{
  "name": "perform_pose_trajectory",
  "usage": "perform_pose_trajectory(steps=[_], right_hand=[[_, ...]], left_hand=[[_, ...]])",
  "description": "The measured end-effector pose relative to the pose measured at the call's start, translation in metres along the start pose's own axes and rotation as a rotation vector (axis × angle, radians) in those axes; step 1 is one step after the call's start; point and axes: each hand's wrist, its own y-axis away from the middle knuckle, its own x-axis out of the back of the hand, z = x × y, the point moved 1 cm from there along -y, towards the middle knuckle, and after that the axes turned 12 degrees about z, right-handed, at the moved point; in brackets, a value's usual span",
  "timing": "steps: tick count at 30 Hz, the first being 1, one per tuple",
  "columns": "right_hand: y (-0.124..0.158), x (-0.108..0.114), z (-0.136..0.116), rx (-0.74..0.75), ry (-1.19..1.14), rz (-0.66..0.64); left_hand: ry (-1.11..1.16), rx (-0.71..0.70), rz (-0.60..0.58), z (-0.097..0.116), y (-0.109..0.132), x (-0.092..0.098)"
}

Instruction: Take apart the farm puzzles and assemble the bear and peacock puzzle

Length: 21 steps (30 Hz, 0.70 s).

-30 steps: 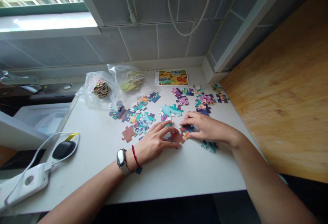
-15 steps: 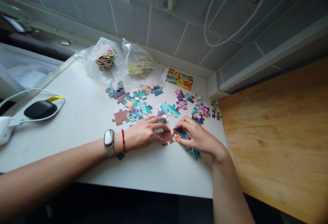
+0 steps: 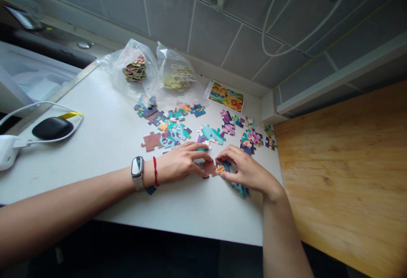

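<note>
Low over the white tabletop, my left hand (image 3: 186,160) grips a brown jigsaw piece (image 3: 210,168) between thumb and fingers. Facing it, my right hand (image 3: 245,168) pinches a blue jigsaw piece with an orange patch (image 3: 221,168). The edges of these two pieces meet; whether they are locked together I cannot tell. Below the right hand lies a teal piece (image 3: 242,190), partly covered. Just beyond my fingers are a turquoise group of pieces (image 3: 211,134) and a purple cluster (image 3: 252,137). Another brown piece (image 3: 151,141) lies left of them, touching a blue patterned piece.
Two clear plastic bags (image 3: 136,68) with stacked pieces stand at the back, near a picture card (image 3: 226,95). A black oval object (image 3: 52,128) and a white cable lie left. A wooden board (image 3: 343,168) borders the table on the right.
The brown piece and the blue piece have come closer, so their edges now meet. Both hands keep nearly the same grip. The whole view has shifted slightly.
</note>
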Motion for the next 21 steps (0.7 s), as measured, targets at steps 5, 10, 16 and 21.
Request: perform_pose_trajectory(steps=[5,10,16,21], right_hand=[[-0.0001,-0.0033,0.0026,-0.039,-0.041,-0.010],[0.0017,-0.0044,0.0026,-0.095,-0.062,0.016],[0.0036,-0.0019,-0.0039,-0.115,0.022,0.023],[0.0004,-0.0022,-0.0034,-0.122,0.019,0.038]], left_hand=[[-0.008,0.011,-0.023,-0.0003,-0.0002,0.0002],[-0.009,0.007,-0.033,-0.0017,0.0004,-0.0004],[0.002,-0.002,-0.004,-0.0027,0.0003,-0.0007],[0.007,-0.001,-0.003,-0.0037,0.0015,-0.0014]])
